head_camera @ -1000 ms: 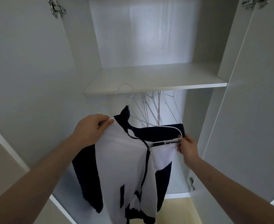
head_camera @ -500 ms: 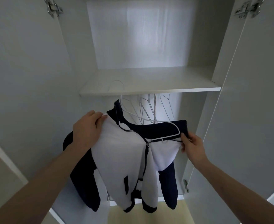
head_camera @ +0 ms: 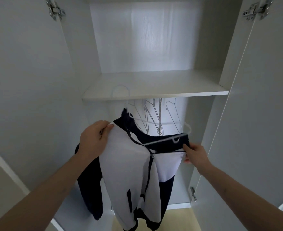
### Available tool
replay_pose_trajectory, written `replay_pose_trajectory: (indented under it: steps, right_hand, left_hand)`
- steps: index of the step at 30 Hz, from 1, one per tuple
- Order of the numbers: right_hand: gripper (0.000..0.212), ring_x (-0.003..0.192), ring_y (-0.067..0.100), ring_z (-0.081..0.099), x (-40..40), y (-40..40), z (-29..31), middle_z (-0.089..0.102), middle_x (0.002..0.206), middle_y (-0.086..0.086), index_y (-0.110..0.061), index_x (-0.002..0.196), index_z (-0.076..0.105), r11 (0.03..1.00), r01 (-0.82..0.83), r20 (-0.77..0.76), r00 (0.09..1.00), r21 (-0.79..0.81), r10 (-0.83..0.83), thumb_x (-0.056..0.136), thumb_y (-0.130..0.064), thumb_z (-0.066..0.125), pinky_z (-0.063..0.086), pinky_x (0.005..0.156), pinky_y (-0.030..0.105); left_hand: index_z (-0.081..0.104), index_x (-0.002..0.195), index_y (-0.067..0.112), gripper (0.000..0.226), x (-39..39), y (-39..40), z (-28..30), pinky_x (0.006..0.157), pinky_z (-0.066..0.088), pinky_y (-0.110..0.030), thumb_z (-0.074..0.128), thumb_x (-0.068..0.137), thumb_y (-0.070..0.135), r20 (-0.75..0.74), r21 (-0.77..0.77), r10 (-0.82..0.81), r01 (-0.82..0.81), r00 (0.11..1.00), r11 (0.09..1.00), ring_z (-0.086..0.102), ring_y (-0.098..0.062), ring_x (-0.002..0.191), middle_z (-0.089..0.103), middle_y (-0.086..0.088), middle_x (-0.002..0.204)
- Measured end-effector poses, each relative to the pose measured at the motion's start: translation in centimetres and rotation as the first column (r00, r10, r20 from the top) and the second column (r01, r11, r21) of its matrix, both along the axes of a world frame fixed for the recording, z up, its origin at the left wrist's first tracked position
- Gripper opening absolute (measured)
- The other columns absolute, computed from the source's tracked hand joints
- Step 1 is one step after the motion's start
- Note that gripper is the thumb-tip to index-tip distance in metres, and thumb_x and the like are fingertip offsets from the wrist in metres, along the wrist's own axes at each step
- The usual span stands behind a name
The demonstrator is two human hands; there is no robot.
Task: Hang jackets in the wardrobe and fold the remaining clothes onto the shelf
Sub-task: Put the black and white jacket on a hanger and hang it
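Wardrobe [head_camera: 262, 97]: white, both doors open.
Shelf [head_camera: 154, 85]: bare, far up.
Jacket [head_camera: 129, 164]: white and dark blue, on a hanger [head_camera: 170, 139], under the shelf.
Left hand [head_camera: 94, 139]: grips jacket's left shoulder.
Right hand [head_camera: 195, 154]: pinches jacket's right side.
Floor [head_camera: 179, 219]: yellow, below.

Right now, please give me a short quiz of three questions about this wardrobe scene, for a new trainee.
1. True or false: the left hand grips the white shoulder of the jacket.
2. What does the right hand pinch? A) a bare hanger B) the jacket's other shoulder C) the door hinge
3. Fill in: the spare wire hangers hang below the ____.

Key: 1 true; 2 B; 3 shelf.
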State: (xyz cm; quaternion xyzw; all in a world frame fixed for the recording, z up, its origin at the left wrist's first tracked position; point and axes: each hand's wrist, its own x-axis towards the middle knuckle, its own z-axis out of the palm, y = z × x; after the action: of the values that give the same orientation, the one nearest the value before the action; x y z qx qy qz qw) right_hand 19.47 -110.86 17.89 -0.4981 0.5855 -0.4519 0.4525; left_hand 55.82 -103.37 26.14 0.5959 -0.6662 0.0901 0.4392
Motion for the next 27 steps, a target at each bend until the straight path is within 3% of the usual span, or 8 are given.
replay_pose_trajectory:
  steps: [3, 6, 9, 15, 19, 24, 27]
  right_hand:
    - [0.017, 0.042, 0.007, 0.053, 0.5, 0.0, -0.1, 0.054, 0.047, -0.007, -0.014, 0.089, 0.072, 0.999, -0.022, 0.014, 1.000, 0.028, 0.022, 0.102, -0.017, 0.061, 0.053, 0.046, 0.023]
    - [0.018, 0.042, 0.009, 0.051, 0.5, 0.1, -0.1, 0.052, 0.047, -0.006, -0.016, 0.088, 0.075, 1.000, -0.007, 0.031, 0.999, 0.000, 0.007, 0.101, -0.018, 0.062, 0.051, 0.046, 0.024]
    - [0.018, 0.043, 0.009, 0.051, 0.2, -0.1, -0.2, 0.053, 0.049, -0.004, -0.009, 0.090, 0.075, 0.999, 0.042, 0.065, 0.997, 0.006, -0.042, 0.099, -0.018, 0.063, 0.051, 0.046, 0.025]
    - [0.016, 0.059, 0.019, 0.057, -0.1, -1.4, 0.2, 0.059, 0.067, 0.007, -0.019, 0.085, 0.074, 0.982, 0.178, 0.194, 0.963, 0.069, -0.188, 0.097, -0.018, 0.063, 0.059, 0.056, 0.030]
    - [0.018, 0.069, 0.023, 0.058, -0.2, -2.2, 1.3, 0.060, 0.075, 0.010, -0.018, 0.082, 0.071, 0.970, 0.231, 0.226, 0.944, 0.074, -0.242, 0.098, -0.018, 0.062, 0.056, 0.059, 0.030]
    - [0.021, 0.051, 0.016, 0.053, 0.2, -1.6, 3.5, 0.053, 0.057, 0.002, -0.017, 0.084, 0.074, 0.980, 0.180, 0.169, 0.972, -0.091, -0.163, 0.099, -0.025, 0.062, 0.052, 0.049, 0.022]
    - [0.023, 0.046, 0.015, 0.058, 1.4, -1.0, 5.9, 0.061, 0.056, 0.002, -0.020, 0.082, 0.077, 0.975, 0.087, 0.134, 0.989, -0.204, -0.061, 0.100, -0.025, 0.063, 0.053, 0.050, 0.020]
  left_hand:
    - [0.054, 0.074, 0.022, 0.033, 0.2, -0.2, 0.0, 0.056, 0.030, -0.016, 0.051, 0.105, 0.030, -0.036, -0.012, -0.002, 0.001, 0.999, 1.000, 0.045, -0.005, 0.059, 0.041, 0.011, 0.060]
    - [0.066, 0.086, 0.022, 0.031, 0.9, -0.5, -0.4, 0.056, 0.041, -0.027, 0.046, 0.105, 0.035, 0.131, -0.010, 0.065, -0.064, 0.989, 0.998, 0.049, -0.009, 0.062, 0.053, 0.012, 0.070]
    - [0.067, 0.089, 0.020, 0.038, 1.4, -0.3, -1.0, 0.055, 0.036, -0.027, 0.038, 0.103, 0.042, 0.212, 0.011, 0.057, -0.061, 0.976, 0.998, 0.047, -0.010, 0.061, 0.047, 0.015, 0.070]
    - [0.047, 0.072, 0.020, 0.042, 1.1, -0.2, -1.4, 0.052, 0.035, -0.029, 0.035, 0.101, 0.048, 0.151, 0.141, -0.012, -0.009, 0.988, 0.990, 0.045, -0.012, 0.052, 0.038, 0.006, 0.053]
    - [0.045, 0.071, 0.019, 0.042, 0.7, -0.3, -1.4, 0.052, 0.034, -0.030, 0.037, 0.101, 0.048, 0.114, 0.175, -0.062, 0.042, 0.992, 0.984, 0.046, -0.014, 0.050, 0.037, 0.004, 0.051]
    - [0.043, 0.070, 0.022, 0.047, 0.5, -0.9, -2.0, 0.051, 0.034, -0.031, 0.027, 0.100, 0.054, 0.279, 0.166, -0.011, -0.037, 0.960, 0.985, 0.048, -0.017, 0.054, 0.045, 0.008, 0.056]
    - [0.043, 0.069, 0.023, 0.046, 0.1, -1.4, -2.9, 0.052, 0.033, -0.031, 0.026, 0.100, 0.053, 0.290, 0.166, -0.007, -0.044, 0.957, 0.985, 0.048, -0.015, 0.056, 0.045, 0.010, 0.062]
